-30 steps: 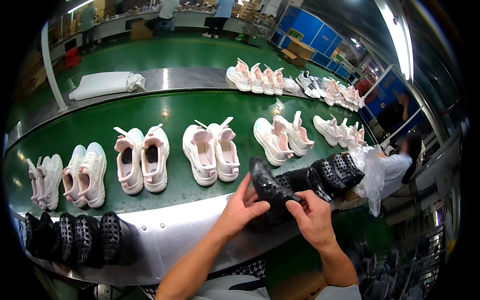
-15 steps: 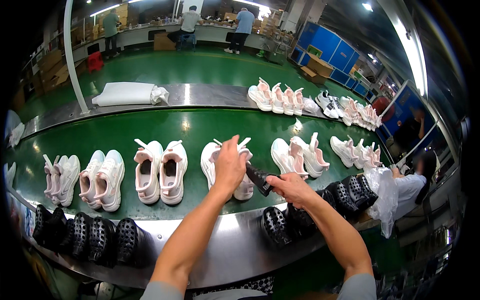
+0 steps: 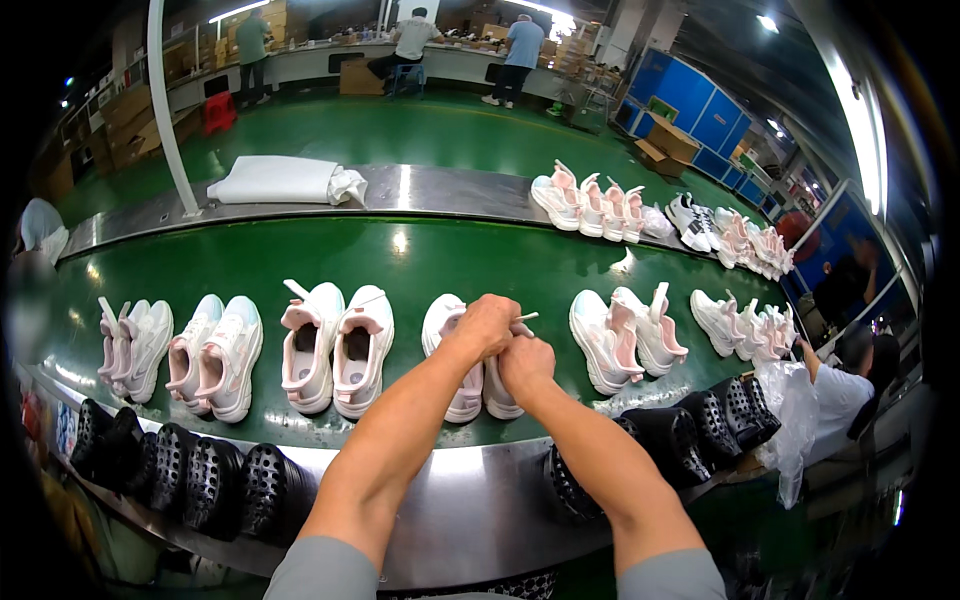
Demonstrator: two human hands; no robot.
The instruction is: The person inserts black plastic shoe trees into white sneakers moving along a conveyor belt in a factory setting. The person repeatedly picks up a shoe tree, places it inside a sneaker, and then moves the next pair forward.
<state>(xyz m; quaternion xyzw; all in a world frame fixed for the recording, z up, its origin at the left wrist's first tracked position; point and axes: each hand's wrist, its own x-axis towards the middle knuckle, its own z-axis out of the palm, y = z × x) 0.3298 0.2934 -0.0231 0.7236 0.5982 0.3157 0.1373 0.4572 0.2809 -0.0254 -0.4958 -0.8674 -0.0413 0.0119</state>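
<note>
A pair of white sneakers with pink lining stands in front of me at the middle of the green belt. Over the right-hand sneaker (image 3: 501, 394) of the pair, my left hand (image 3: 486, 326) is closed at its upper, where a pale strap end (image 3: 525, 317) sticks out past the fingers. My right hand (image 3: 527, 364) is a fist at the same shoe's opening, touching the left; what it grips is hidden. The left-hand sneaker (image 3: 442, 318) of the pair is partly covered by my left forearm.
More sneaker pairs stand along the green belt (image 3: 300, 250), left (image 3: 225, 365) and right (image 3: 606, 345). Black perforated shoe forms line the metal ledge (image 3: 450, 510) at left (image 3: 212, 488) and right (image 3: 672, 443). A white roll (image 3: 275, 180) lies on the far shelf. A co-worker (image 3: 840, 395) sits at right.
Half a second ago my right hand held a black shoe form beside the sneaker; the form is now out of sight. That hand has moved left and down onto the shoe, against my left hand.
</note>
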